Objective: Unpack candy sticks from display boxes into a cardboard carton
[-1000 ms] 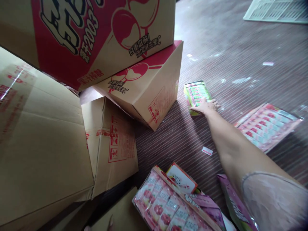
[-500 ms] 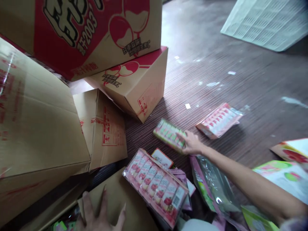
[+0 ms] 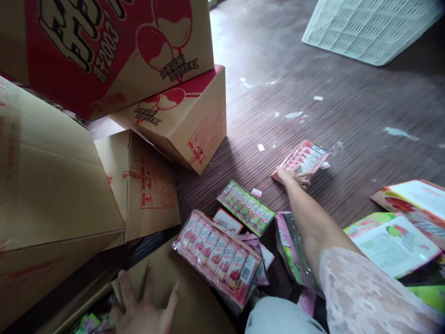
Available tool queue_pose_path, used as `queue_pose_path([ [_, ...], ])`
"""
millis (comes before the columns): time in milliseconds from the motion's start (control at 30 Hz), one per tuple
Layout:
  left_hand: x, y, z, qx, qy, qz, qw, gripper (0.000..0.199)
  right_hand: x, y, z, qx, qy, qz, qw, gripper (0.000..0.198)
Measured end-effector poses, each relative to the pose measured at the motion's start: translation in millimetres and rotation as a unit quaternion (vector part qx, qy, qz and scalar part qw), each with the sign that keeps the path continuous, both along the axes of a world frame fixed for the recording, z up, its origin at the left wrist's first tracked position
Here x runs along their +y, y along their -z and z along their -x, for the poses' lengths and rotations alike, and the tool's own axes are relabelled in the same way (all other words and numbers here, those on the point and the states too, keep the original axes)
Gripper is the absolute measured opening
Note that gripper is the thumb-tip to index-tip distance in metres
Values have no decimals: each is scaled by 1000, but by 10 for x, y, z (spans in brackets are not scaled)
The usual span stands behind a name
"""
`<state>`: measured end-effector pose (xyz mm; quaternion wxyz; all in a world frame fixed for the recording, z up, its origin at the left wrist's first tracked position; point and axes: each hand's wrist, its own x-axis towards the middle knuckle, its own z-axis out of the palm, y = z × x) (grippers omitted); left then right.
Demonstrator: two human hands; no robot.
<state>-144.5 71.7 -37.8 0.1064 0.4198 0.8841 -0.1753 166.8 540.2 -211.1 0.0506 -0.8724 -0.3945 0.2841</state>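
My left hand [image 3: 144, 304] lies with spread fingers on the brown flap [image 3: 187, 273] of an open carton at the bottom. Colourful wrapped sweets [image 3: 92, 322] show under the flap's left edge. My right hand [image 3: 295, 176] reaches out across the floor and grips the near side of a pink multipack [image 3: 306, 155] of small packets. Closer to me, a green multipack [image 3: 246, 207] rests on the floor. A larger-looking pink multipack [image 3: 219, 257] leans at a slant beside the flap, partly covering a white card [image 3: 227, 221] with an orange border.
Printed cartons [image 3: 167, 139] are stacked on the left, beside a plain brown carton [image 3: 52, 181]. A white slatted crate [image 3: 368, 32] stands at the far right. Opened bags [image 3: 295, 250] and printed packaging [image 3: 396, 241] lie on the right. Paper scraps [image 3: 260, 147] dot the floor.
My right hand has let go of the green multipack, now lying on the floor beside the leaning pink one. It has moved right and away from me to the far pink multipack. My left hand stays on the flap.
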Motion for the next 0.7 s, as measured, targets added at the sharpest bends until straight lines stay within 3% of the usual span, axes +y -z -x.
queue_pose_path([
  [233,-2,45,22,-2,-11,-51,999,60,-759,-114,33,-70,-97,29,992,107],
  [433,44,60,-30,20,-20,-118,993,67,-1423,2,135,-120,-202,19,972,97],
  [567,57,30,-63,19,-15,-144,989,73,-1468,-61,210,-130,-170,-32,976,107],
  [700,82,-25,-80,3,-35,-170,985,73,-1283,-515,278,-41,-102,-127,986,96],
])
